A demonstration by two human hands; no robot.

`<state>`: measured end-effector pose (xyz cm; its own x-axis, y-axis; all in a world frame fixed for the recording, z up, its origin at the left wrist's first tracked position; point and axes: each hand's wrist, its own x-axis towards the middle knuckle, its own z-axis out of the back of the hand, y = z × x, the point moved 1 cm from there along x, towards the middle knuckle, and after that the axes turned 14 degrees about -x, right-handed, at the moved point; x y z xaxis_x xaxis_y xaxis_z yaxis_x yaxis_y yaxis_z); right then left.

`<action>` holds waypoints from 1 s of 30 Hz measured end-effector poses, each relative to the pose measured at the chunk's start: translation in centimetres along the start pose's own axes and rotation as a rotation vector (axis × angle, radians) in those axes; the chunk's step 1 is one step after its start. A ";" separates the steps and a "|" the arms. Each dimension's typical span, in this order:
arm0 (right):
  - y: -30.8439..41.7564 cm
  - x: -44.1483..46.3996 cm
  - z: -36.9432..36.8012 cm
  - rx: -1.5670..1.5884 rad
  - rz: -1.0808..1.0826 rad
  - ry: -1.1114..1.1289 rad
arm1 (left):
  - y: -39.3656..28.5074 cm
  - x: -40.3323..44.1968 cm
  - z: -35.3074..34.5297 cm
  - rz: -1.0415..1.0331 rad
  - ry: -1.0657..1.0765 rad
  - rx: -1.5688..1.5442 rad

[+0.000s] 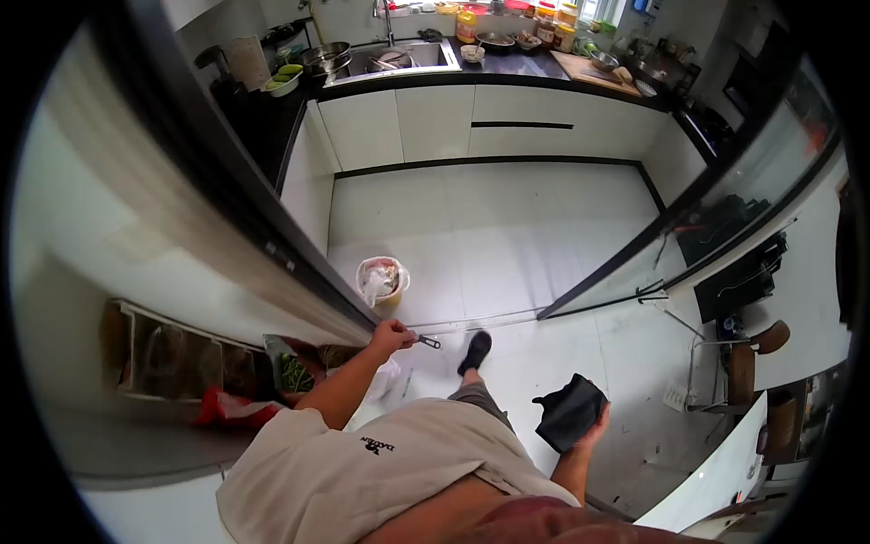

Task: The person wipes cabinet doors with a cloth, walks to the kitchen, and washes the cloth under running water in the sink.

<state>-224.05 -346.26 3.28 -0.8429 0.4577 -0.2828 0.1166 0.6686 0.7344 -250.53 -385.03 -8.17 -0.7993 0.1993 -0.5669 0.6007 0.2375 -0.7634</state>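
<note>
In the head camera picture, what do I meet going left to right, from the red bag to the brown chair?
Red bag, left hand, small tool, dark shoe, floppy black thing, brown chair.

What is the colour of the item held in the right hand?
The item in the right hand is black; the head view shows it best.

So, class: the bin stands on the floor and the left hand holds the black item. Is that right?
No: the right hand holds the black item, as the head view shows. The bin does stand on the floor.
</note>
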 end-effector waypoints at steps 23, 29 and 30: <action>1.9 65.7 -25.9 0.018 -0.046 0.265 | -31.4 47.5 -3.7 -0.061 -0.277 -0.137; 1.7 73.1 -30.6 0.030 0.017 0.117 | -46.9 65.4 -13.0 -0.171 -0.060 0.101; 1.8 74.3 -31.4 0.029 0.038 0.121 | -49.5 68.2 -15.1 -0.206 -0.025 0.156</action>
<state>-303.00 -329.49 2.98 -0.8946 0.4103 -0.1769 0.1636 0.6693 0.7248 -334.54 -368.86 -4.41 -0.9061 0.1382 -0.3999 0.4162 0.1207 -0.9012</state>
